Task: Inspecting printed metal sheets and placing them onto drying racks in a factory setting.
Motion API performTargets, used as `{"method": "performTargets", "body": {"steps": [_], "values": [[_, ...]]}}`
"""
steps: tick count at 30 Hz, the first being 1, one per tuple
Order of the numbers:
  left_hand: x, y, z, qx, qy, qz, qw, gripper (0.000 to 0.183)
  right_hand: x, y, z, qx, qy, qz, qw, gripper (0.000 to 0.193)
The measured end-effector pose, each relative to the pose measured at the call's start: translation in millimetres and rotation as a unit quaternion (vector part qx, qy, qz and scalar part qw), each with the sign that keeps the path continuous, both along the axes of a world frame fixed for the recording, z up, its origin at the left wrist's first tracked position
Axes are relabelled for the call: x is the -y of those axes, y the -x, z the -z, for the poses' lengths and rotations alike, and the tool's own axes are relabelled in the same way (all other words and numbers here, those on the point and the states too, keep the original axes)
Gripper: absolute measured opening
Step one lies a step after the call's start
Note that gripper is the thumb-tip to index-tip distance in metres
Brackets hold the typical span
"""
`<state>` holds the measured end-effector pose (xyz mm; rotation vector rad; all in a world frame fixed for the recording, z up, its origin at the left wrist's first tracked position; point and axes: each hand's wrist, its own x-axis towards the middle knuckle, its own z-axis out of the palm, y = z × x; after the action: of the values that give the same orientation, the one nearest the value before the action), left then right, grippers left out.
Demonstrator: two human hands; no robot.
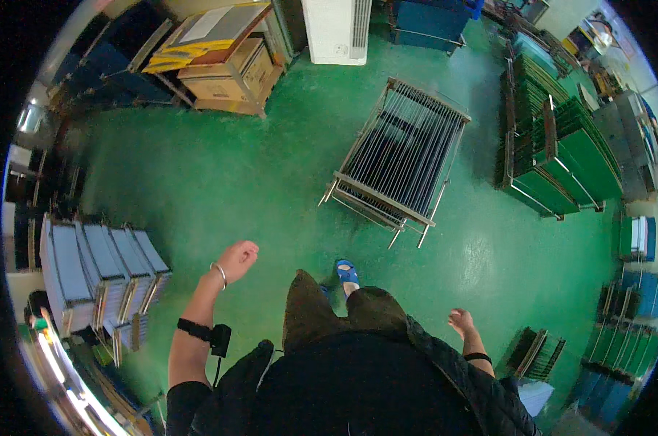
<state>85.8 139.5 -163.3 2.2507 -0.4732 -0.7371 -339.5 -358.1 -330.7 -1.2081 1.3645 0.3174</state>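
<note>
My left hand (238, 261) hangs out over the green floor with its fingers curled in, and nothing shows in it. A light bracelet circles its wrist, and a black strap with a small black box sits on the forearm. On the other side, my right hand (460, 320) is held low with the fingers bent inward, also with no visible object. Neither hand touches anything. Ahead of me stands a metal rack cart (405, 145) with many thin parallel bars and dark panels between them, out of reach of both hands.
Stacked light-blue panels (100, 269) stand at the left. Green boards in racks (561, 156) line the right side. A wooden stand with a cardboard box (231, 76) and a white appliance (336, 33) are at the back. A small rack (537, 354) sits at lower right.
</note>
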Motion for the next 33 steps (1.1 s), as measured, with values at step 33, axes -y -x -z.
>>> {"method": "performTargets", "body": {"steps": [33], "values": [[-48.0,-287.8,41.2,-0.043,0.117,0.142,0.982,0.012,-309.5,-99.2,-98.9,-0.213,0.112,-0.095,0.966,0.035]]}}
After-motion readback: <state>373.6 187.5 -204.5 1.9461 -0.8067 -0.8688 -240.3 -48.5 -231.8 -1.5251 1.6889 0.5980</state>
